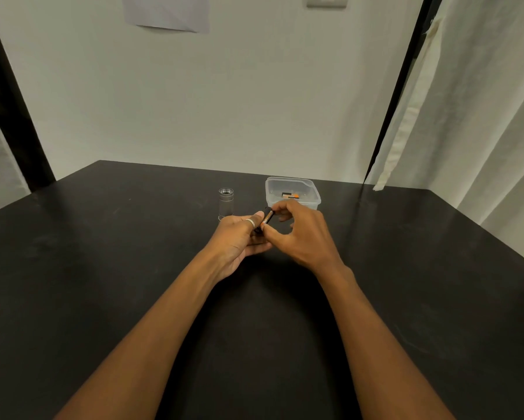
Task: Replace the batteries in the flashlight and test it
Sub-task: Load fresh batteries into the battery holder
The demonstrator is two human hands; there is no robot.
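**Q:** Head view: state of each hand?

**A:** The left hand (239, 237) is curled around a dark holder (267, 210), above the tabletop (103, 268). The right hand (300, 234) pinches a battery (267, 219) lying in that holder, between thumb and fingertips.

**Q:** Location of the flashlight?

**A:** The flashlight (226, 204) stands upright on the tabletop just beyond the left hand, with its threaded end open at the top. A clear tub (303, 204) sits to its right, with a spare (290, 195) inside.

**Q:** Progress?

**A:** Judged mid-task. The flashlight is open and the holder is out. It cannot be told whether the battery is being seated or removed. Remaining steps: fill the holder, refit it, close the flashlight, test.
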